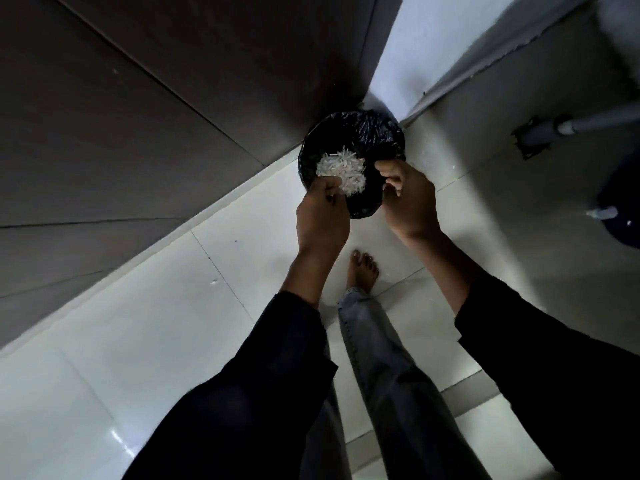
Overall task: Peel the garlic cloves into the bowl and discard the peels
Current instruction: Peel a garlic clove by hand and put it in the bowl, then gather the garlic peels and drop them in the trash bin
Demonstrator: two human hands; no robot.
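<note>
A round bin with a black plastic liner (363, 133) stands on the floor in the corner. A heap of white garlic peels (341, 169) lies inside it. My left hand (322, 216) hovers over the bin's near edge, fingertips bunched and pinching a few peels at the heap's edge. My right hand (407, 195) is at the bin's right rim, its curled fingers pinching the edge of the liner. No garlic cloves or bowl are in view.
Dark cabinet panels (138, 116) run along the left, and a pale wall (433, 46) meets them behind the bin. The floor is glossy white tile (156, 306). My bare foot (362, 271) stands just before the bin. A grey pipe (571, 128) and dark objects are at the right.
</note>
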